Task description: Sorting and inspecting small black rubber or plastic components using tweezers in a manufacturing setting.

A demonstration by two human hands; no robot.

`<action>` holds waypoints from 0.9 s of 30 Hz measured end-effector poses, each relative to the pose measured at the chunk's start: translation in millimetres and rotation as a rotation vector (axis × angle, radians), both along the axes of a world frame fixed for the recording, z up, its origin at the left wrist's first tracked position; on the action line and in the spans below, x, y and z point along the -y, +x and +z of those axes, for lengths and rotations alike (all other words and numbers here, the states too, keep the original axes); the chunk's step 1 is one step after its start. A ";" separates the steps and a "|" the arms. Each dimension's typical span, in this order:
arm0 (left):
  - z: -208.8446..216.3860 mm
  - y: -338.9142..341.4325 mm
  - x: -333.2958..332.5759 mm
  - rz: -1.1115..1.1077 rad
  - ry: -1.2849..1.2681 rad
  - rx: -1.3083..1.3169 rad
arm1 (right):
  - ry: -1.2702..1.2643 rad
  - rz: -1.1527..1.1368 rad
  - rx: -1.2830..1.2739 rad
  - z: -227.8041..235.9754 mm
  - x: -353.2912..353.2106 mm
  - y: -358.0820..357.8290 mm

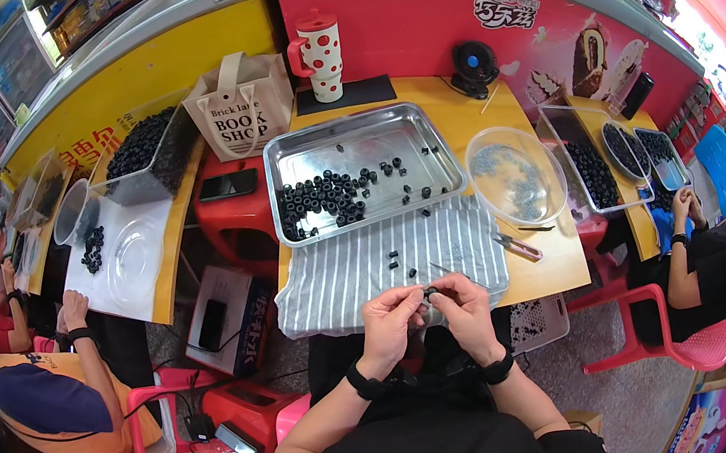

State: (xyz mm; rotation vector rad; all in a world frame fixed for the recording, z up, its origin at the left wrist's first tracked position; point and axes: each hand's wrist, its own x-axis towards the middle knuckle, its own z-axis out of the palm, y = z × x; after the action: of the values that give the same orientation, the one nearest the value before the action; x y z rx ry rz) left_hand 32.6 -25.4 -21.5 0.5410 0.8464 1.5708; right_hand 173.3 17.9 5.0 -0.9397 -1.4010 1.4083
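Note:
At the near edge of a grey-and-white striped cloth (352, 278), my left hand (385, 324) and my right hand (468, 312) meet fingertip to fingertip. Both are closed in a pinch on one small black ring-shaped part (430, 293), mostly covered by the fingers. A few similar black parts (395, 264) lie loose on the cloth just beyond. Behind them, a shallow metal tray (409, 120) holds many more black ring parts (322, 197), heaped toward its left side.
Right of the tray stands a round clear tub (481, 183) with small pale-blue bits inside. A pink-handled tool (522, 248) lies by the cloth. A spotted tumbler (323, 62), a tote bag (227, 98) and a small fan (474, 65) stand farther back. People sit at tables on both sides.

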 end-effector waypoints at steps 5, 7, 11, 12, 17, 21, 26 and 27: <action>6.0 6.6 0.2 0.051 -0.018 -0.003 | 0.064 -0.026 0.017 -2.9 -1.3 0.9; 4.2 8.6 0.9 0.057 -0.021 -0.007 | 0.184 -0.034 0.098 -3.4 -1.8 1.0; 4.4 10.9 1.2 0.040 -0.035 -0.011 | 0.270 -0.019 0.154 1.6 -1.9 4.5; 4.9 10.9 1.1 0.022 -0.038 -0.011 | 0.304 -0.024 0.177 2.3 -1.5 4.8; 9.1 11.4 1.2 -0.008 -0.056 0.017 | 0.251 -0.009 0.063 -5.2 0.4 4.7; 10.1 9.9 0.1 -0.046 -0.025 0.052 | -0.030 0.026 -0.166 -8.6 -0.2 6.5; 11.4 6.1 -0.3 -0.025 -0.051 0.000 | -0.095 0.049 -0.252 -9.3 0.1 7.6; 10.9 6.4 0.0 0.001 -0.045 -0.022 | -0.085 0.042 -0.235 -8.7 0.3 7.2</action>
State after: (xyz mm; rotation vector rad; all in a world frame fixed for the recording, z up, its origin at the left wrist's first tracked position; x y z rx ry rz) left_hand 39.0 -25.4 -10.6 0.5256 0.8968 1.5457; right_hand 180.5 17.6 -3.8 -0.7734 -1.1993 1.5654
